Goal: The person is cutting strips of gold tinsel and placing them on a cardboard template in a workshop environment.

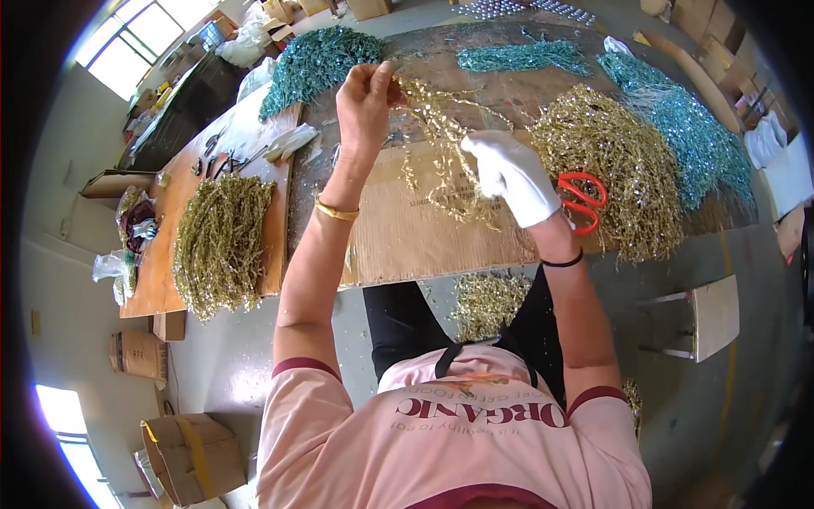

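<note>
My bare left hand (365, 106) is raised over the table with its fingers pinched on the end of some gold glitter strands (437, 119). The strands hang loosely between my two hands, above a flat piece of cardboard (394, 229). My right hand (513, 176), in a white glove, is closed on the right side of these strands. Red-handled scissors (583, 202) stick out beside my right wrist; their blades are hidden, and I cannot tell whether the glove holds them. A large pile of gold glitter sprays (606, 165) lies just right of the glove.
Another gold bundle (222, 242) lies on the table's left part, near dark tools (222, 161). Teal glitter bundles (318, 64) lie along the far side and at right (695, 140). More gold strands (490, 301) are below the table edge. A stool (715, 318) stands at right.
</note>
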Available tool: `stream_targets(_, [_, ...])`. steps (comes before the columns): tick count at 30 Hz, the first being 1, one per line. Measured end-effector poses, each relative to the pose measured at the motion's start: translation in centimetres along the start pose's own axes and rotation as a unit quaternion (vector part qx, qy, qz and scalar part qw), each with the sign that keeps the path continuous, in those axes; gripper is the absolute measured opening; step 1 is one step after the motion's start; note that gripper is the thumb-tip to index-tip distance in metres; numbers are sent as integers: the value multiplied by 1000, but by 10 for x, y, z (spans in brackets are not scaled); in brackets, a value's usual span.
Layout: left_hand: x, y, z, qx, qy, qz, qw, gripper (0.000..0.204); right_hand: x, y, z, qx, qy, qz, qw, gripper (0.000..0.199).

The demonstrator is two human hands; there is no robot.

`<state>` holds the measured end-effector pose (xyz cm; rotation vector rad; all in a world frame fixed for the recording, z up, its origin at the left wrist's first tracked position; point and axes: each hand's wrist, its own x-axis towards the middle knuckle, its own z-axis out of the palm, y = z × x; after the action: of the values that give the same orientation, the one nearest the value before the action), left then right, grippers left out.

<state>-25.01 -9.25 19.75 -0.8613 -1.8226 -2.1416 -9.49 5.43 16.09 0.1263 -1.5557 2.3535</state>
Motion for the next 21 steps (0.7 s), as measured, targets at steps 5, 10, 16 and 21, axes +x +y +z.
stream_targets(5, [25, -1, -8, -199, 31, -154, 967, 19, -9, 6, -26, 120, -126, 160, 972, 37])
stream_targets(10, [31, 3, -35, -227, 79, -96, 966, 21, -38, 0, -60, 72, -121, 130, 981, 41])
stream_targets(16, [10, 28, -10, 56, -80, 26, 995, 18, -78, 18, -75, -443, -92, 205, 868, 27])
stream_targets(21, [0, 60, 3, 82, -161, 74, 981, 14, -66, -1, -54, -485, 26, -62, 872, 56])
